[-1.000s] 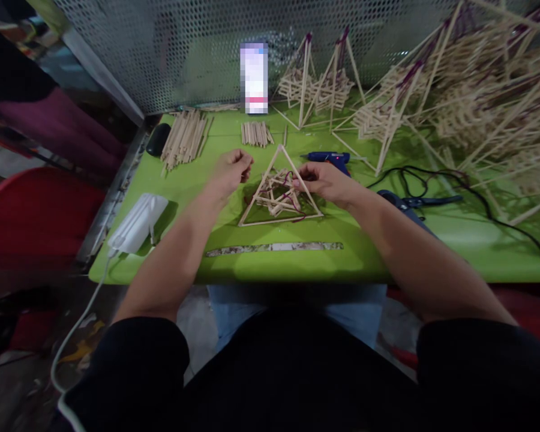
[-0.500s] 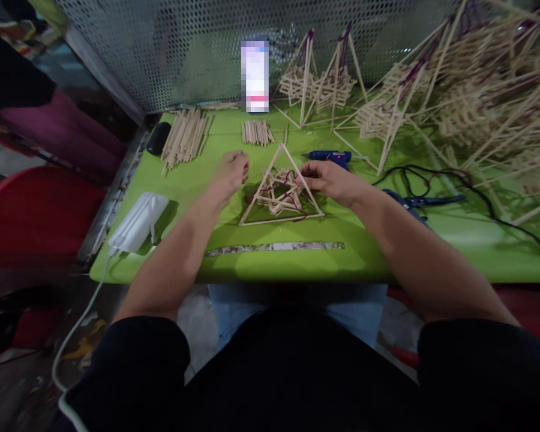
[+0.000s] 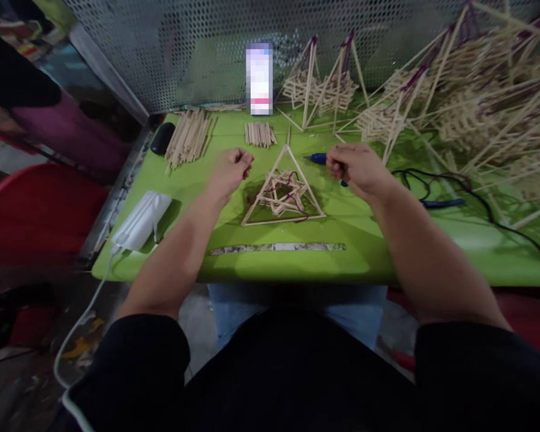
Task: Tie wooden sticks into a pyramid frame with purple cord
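Lying at the left of the green desk (image 3: pixel 355 243) are a white block with a cable (image 3: pixel 143 221) and, farther off, a bundle of long sticks (image 3: pixel 186 141). To their right, the left hand (image 3: pixel 231 169) has its fingers curled into a loose fist; whether anything small is pinched inside cannot be told. Short sticks (image 3: pixel 260 135) lie beyond it, slightly right. In the middle, between the hands and touched by neither, sits a triangular stick frame (image 3: pixel 287 221), apex to the far side, base along the near side, with crossed sticks (image 3: pixel 278 206) and purple thread inside. Just right of its apex lies a blue glue gun (image 3: pixel 318 158), its long axis running left to right, nozzle aimed left. The right hand (image 3: pixel 355 165) is clearly the nearer one to it, placed over the body with fingers bent; they hide most of the tool, so whether they grip it cannot be judged. Farther right come pliers (image 3: pixel 443 203), then piled stick structures (image 3: pixel 472 102).
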The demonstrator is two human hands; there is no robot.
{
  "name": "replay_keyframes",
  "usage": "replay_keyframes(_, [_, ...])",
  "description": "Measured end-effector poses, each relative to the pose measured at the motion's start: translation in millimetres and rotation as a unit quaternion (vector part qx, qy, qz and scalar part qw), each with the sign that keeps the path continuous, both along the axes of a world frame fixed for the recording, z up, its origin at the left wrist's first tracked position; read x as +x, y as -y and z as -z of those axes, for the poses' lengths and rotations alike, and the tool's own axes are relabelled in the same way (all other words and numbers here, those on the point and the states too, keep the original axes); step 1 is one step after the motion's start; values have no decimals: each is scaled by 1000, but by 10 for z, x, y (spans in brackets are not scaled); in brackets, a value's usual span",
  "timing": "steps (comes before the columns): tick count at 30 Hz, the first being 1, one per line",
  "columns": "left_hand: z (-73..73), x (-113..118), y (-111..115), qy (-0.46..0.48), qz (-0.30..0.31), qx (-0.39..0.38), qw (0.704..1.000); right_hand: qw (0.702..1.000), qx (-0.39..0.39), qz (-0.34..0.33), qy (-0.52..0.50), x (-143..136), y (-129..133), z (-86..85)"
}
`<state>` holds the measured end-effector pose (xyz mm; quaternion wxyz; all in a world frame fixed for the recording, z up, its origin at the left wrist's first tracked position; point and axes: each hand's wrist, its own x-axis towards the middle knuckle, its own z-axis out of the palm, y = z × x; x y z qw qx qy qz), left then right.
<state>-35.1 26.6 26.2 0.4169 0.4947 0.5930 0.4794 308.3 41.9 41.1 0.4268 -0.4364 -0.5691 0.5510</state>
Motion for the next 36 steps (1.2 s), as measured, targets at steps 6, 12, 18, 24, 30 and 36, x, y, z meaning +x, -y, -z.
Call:
replay_keyframes(6, [96, -111, -88, -12, 7, 7, 1000, 999, 37, 21, -26, 98, -78, 9])
replay_keyframes(12, [1, -24, -32, -24, -7, 11, 1000, 998, 15, 53, -42, 32, -79, 52])
replay_keyframes(18, [-6, -23, -17, -40, -2, 13, 999, 996, 6, 70, -60, 8, -67, 36])
replay_keyframes(24, [42, -72, -65, -56, -12, 6, 998, 994, 45, 79, -53, -3, -85, 33])
replay_keyframes(30, [0, -40, -35, -64, 1, 5, 998, 995, 15, 93, -35, -61, -86, 20])
replay_keyframes(36, [-53, 27, 27, -71, 4, -4, 997, 994, -11, 99, -34, -111, -22, -9])
